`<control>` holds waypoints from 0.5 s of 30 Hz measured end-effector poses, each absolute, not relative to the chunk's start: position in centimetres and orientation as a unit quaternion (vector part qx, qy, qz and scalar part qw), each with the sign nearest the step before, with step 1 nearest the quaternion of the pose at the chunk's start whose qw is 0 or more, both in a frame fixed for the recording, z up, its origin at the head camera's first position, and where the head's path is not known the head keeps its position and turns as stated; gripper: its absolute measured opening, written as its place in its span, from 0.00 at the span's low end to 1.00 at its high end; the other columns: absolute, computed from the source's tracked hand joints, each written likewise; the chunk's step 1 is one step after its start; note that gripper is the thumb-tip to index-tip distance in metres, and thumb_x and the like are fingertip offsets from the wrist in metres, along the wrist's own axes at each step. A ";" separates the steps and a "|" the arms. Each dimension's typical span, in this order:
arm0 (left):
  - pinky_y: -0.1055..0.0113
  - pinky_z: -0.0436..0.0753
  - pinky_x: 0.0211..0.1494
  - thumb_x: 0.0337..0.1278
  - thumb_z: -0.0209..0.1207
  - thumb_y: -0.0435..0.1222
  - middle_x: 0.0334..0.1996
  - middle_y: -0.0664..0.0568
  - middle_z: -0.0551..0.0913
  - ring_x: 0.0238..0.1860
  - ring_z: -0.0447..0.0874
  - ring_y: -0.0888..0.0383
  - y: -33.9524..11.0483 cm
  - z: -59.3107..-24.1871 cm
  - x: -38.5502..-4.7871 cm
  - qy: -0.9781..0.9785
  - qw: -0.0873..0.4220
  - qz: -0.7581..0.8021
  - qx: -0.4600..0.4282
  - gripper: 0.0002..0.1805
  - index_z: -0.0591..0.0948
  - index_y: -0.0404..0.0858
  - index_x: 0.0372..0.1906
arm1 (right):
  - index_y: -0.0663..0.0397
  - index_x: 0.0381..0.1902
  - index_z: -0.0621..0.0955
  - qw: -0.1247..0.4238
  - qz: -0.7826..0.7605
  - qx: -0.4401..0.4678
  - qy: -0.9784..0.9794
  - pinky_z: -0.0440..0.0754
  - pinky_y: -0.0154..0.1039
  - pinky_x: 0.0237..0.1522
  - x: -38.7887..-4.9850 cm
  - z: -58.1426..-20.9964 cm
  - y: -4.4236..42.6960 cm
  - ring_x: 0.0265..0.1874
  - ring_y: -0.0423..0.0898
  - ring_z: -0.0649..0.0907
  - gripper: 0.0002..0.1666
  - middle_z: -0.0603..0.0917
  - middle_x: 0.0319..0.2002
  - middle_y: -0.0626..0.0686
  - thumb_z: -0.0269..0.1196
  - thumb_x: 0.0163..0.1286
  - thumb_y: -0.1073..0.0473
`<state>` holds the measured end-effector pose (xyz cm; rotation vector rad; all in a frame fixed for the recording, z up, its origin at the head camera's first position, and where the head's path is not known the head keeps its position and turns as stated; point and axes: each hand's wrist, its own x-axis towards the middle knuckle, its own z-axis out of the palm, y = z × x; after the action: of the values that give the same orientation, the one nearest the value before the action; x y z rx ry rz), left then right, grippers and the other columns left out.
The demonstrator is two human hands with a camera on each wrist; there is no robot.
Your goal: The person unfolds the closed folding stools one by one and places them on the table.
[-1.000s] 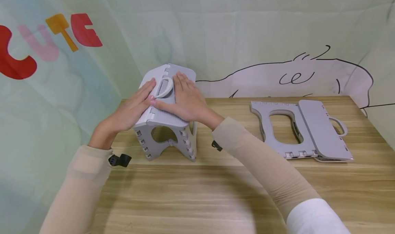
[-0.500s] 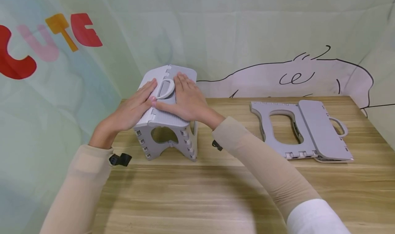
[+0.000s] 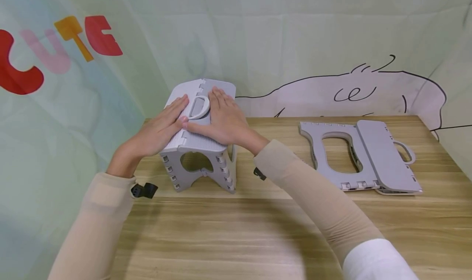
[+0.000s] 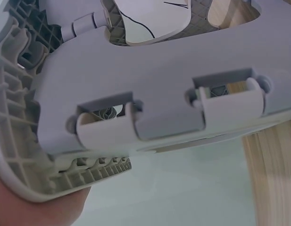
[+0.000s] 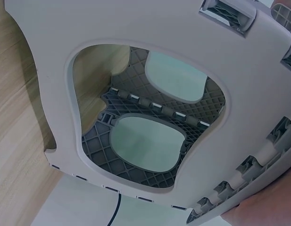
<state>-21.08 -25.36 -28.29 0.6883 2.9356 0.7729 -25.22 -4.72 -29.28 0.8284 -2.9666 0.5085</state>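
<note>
A light grey folding step stool (image 3: 203,142) stands unfolded on its legs at the table's back left. Its two top halves slope down from a raised centre hinge, where a loop handle (image 3: 206,108) sticks up. My left hand (image 3: 156,130) lies on the left half with fingers stretched out. On the right half rests my right hand (image 3: 226,122), fingers straight, and the thumb tips meet near the hinge. In the left wrist view the stool's hinged side (image 4: 150,84) hides most of the hand. The right wrist view looks through the opening of a leg panel (image 5: 51,33).
A second grey folding stool (image 3: 385,155) lies folded flat on the wooden table (image 3: 221,239) at the right, handle pointing right. Cloth backdrops (image 3: 258,34) with printed letters and a line drawing stand behind and to the left of the table.
The stool's top has sunk and spread very slightly, its ridge now a little lower. Both hands have moved a touch right with it. The folded stool stays put.
</note>
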 end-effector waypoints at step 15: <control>0.43 0.41 0.78 0.80 0.35 0.48 0.80 0.48 0.41 0.79 0.34 0.49 -25.2 -28.1 -21.0 0.947 0.016 0.214 0.237 0.34 0.45 0.37 0.80 | 0.64 0.79 0.45 0.005 0.147 0.273 -0.951 0.35 0.39 0.76 -25.3 -29.2 -4.5 0.78 0.49 0.42 0.67 0.43 0.80 0.59 0.43 0.64 0.17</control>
<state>-21.04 -25.21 -28.06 0.7378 2.9455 0.6665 -25.31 -4.54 -29.22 0.8552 -2.9768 0.4591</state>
